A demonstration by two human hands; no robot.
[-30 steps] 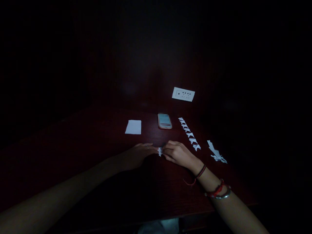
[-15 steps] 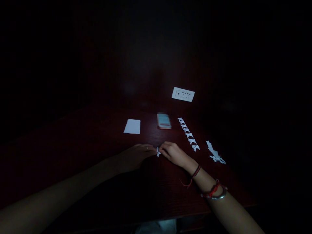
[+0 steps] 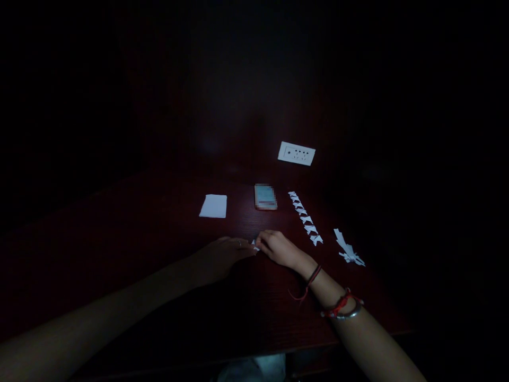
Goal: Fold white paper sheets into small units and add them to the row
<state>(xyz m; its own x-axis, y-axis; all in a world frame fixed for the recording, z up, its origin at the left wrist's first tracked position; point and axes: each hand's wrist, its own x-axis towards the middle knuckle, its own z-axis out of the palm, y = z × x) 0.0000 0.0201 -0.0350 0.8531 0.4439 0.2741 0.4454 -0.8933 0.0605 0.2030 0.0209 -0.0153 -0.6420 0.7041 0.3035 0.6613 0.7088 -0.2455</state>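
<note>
A small folded piece of white paper (image 3: 255, 245) lies low over the dark red tabletop, mostly covered by my fingers. My left hand (image 3: 228, 253), with a ring on one finger, reaches in from the left. Its fingers are straight and held together, and their tips grip the paper's near side. On the other side, my right hand (image 3: 277, 247) has its fingers bent in a pinch on the same paper. The fingertips of both hands almost meet. Part of the paper's shape is hidden behind them.
Behind my hands are a stack of white square paper (image 3: 213, 206) and a blurred bluish pad or box (image 3: 265, 197). A row of folded paper pieces (image 3: 304, 216) runs at the right, beside loose paper strips (image 3: 347, 249). A wall socket (image 3: 296, 153) is farther back.
My right fingers have shifted slightly left, closer to my left fingertips. Less of the folded paper's lower part shows. The whole view has moved a little.
</note>
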